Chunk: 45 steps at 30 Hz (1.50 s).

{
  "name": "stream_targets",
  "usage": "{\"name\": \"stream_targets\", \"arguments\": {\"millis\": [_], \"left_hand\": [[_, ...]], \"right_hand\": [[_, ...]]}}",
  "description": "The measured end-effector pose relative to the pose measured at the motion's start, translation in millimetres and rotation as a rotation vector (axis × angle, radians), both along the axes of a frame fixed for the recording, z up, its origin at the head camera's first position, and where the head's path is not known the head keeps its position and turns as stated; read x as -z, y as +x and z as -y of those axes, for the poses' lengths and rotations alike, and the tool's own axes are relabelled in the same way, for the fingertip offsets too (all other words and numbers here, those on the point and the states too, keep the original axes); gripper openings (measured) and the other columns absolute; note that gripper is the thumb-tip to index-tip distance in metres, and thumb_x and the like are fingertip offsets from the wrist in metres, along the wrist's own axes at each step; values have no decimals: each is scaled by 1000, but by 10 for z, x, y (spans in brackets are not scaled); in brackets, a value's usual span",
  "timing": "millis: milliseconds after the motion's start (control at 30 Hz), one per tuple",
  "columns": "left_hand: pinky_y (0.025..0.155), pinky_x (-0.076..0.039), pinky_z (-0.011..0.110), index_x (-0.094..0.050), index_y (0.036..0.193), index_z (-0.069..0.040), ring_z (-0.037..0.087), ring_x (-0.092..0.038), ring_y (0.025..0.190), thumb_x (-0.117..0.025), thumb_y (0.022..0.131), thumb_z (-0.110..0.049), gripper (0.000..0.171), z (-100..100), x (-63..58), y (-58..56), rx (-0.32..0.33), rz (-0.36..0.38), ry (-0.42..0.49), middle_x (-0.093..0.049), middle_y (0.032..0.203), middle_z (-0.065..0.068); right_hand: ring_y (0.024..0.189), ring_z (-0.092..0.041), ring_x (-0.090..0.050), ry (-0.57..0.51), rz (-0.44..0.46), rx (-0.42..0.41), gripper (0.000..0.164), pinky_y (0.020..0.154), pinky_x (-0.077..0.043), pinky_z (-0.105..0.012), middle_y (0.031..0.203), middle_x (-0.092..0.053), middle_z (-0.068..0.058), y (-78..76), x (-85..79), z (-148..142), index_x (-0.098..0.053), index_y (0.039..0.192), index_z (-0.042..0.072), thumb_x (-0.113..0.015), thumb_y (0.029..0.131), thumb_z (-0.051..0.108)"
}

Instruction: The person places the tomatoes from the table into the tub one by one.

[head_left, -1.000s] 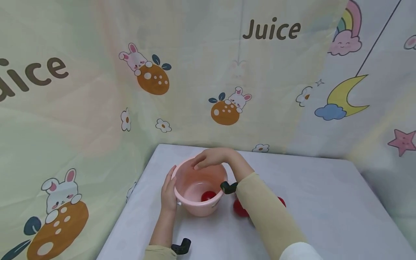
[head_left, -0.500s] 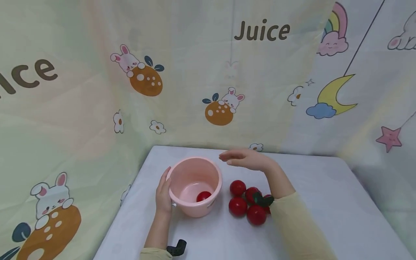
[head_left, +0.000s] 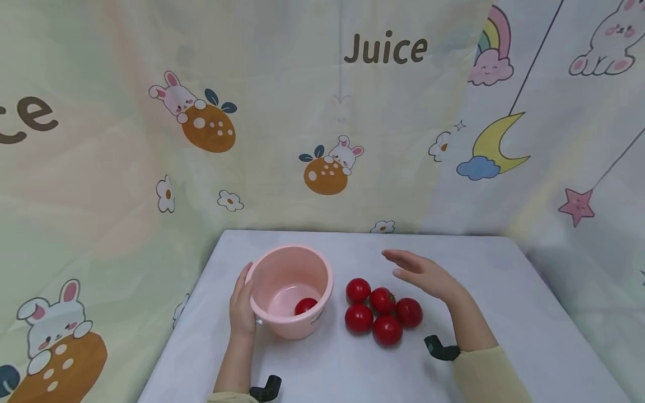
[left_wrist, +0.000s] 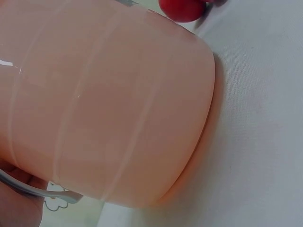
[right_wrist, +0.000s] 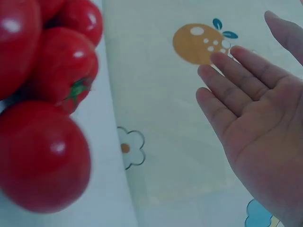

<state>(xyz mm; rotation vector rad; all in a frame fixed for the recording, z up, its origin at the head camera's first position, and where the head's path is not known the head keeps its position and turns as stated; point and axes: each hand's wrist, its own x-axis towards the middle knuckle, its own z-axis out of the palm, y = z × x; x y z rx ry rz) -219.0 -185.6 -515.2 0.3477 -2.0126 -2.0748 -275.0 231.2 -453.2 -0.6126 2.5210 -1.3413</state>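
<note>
A pink bucket [head_left: 291, 326] stands on the white table, tipped slightly in the head view, with one red tomato [head_left: 305, 305] at its bottom. My left hand [head_left: 243, 310] holds the bucket at its left side, fingers around the outer wall below the rim. In the left wrist view, part of that hand [left_wrist: 19, 203] shows by the grey handle [left_wrist: 38, 190]. My right hand [head_left: 428, 276] hovers with straight fingers and nothing in it, behind and right of several tomatoes [head_left: 387, 330]. The right wrist view shows its bare palm [right_wrist: 270, 137], apart from a tomato [right_wrist: 45, 158].
The loose tomatoes lie grouped just right of the bucket on the white table [head_left: 332, 375]. A printed cloth [head_left: 282, 112] hangs behind and to the left. Black wrist bands [head_left: 441, 348] sit at both cuffs.
My right hand has drawn away from over the bucket to the right, past the tomatoes, uncovering them. My left hand stays at the bucket. The head view has turned right.
</note>
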Motion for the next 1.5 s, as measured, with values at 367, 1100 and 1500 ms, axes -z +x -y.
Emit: {"name": "stream_targets", "arguments": {"millis": [367, 1100, 1500], "left_hand": [[113, -41, 44, -42, 143, -50, 10, -36, 145, -35, 104, -48, 39, -28, -6, 21, 1, -9, -16, -41, 152, -22], [115, -39, 42, -43, 143, -49, 7, -37, 144, -32, 105, -45, 39, -27, 0, 21, 1, -37, -7, -42, 150, -25], [111, -43, 43, -42, 143, -50, 7, -38, 143, -35, 103, -51, 40, -22, 34, 2, -16, -22, -22, -42, 150, -25]], "right_hand": [[147, -36, -31, -23, 6, 216, 68, 108, -41, -61, 157, -39, -5, 253, 586, -228, -38, 151, 27, -65, 92, 45], [146, -18, -37, -106, 132, 319, 75, 106, -49, -34, 155, -43, 2, 407, 1304, -486, -37, 152, 26, -71, 87, 42], [135, 10, -40, -132, 129, 330, 77, 102, -45, -19, 154, -44, 8, 404, 1376, -524, -36, 152, 30, -73, 86, 42]]}}
